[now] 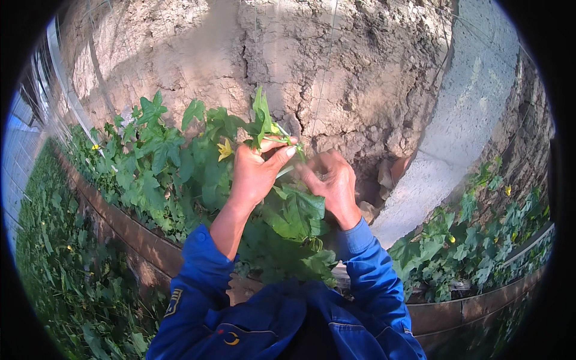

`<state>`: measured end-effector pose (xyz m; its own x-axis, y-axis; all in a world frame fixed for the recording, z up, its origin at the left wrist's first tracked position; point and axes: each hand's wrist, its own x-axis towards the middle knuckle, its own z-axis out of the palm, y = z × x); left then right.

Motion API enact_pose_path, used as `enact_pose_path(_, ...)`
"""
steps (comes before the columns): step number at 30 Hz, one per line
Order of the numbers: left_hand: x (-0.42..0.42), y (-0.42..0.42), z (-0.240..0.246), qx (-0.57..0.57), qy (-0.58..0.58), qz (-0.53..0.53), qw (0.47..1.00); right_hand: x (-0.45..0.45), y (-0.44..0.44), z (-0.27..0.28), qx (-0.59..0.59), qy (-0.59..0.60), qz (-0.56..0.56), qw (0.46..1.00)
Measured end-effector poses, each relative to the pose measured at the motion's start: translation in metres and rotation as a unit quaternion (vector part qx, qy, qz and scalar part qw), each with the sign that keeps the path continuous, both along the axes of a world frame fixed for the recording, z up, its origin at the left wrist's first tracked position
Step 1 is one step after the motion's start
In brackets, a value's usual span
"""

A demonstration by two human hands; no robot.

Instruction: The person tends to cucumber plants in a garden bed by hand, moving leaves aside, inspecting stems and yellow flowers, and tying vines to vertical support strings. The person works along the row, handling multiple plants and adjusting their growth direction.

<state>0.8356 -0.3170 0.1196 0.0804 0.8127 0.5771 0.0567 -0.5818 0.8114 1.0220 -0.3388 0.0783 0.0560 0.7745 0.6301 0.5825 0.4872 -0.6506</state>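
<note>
My left hand (254, 168) pinches a green vine stem (288, 140) between thumb and forefinger. Leaves of the shoot tip (262, 114) rise above those fingers, and a yellow flower (224, 149) shows just left of the hand. Close on the right, my right hand (330, 180) has its fingers bent towards the same stem. Blur hides whether anything lies between its fingertips. A pale stalk (284, 172) runs between the two hands. Below them spreads a broad green leaf (297, 211), partly torn or folded.
Cracked earthen wall (279, 58) rises in front, with thin upright strings before it. A sloping concrete beam (468, 99) stands at right. Leafy vines (157, 153) grow on the left, and more vines (468, 243) grow at right. A brown bed edging (121, 225) curves along the lower left.
</note>
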Motion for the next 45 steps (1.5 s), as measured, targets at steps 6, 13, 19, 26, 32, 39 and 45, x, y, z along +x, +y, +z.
enact_pose_path(6,0.02,-0.009,-0.004,0.014,-0.038,0.034,0.999,0.037,0.014,-0.024,0.125,0.052,-0.109,0.985)
enact_pose_path(13,0.03,-0.019,0.0,-0.028,0.003,0.04,0.999,0.08,0.006,-0.061,0.019,0.087,0.077,0.993)
enact_pose_path(19,0.047,-0.036,0.019,-0.045,0.058,-0.011,0.997,0.099,0.029,-0.022,0.025,0.055,0.281,0.958)
enact_pose_path(26,0.063,-0.049,0.024,-0.055,0.076,-0.038,0.995,0.103,0.057,-0.003,-0.01,-0.041,0.422,0.905)
enact_pose_path(32,0.061,-0.053,0.024,-0.067,0.068,-0.064,0.993,0.1,0.045,-0.001,-0.165,0.123,0.552,0.808)
enact_pose_path(39,0.048,-0.052,0.018,-0.051,0.004,0.056,0.997,0.094,-0.009,0.007,0.06,0.308,0.227,0.922)
enact_pose_path(45,0.038,-0.047,0.019,-0.079,0.03,0.067,0.994,0.087,-0.022,0.036,0.101,0.327,0.269,0.9)
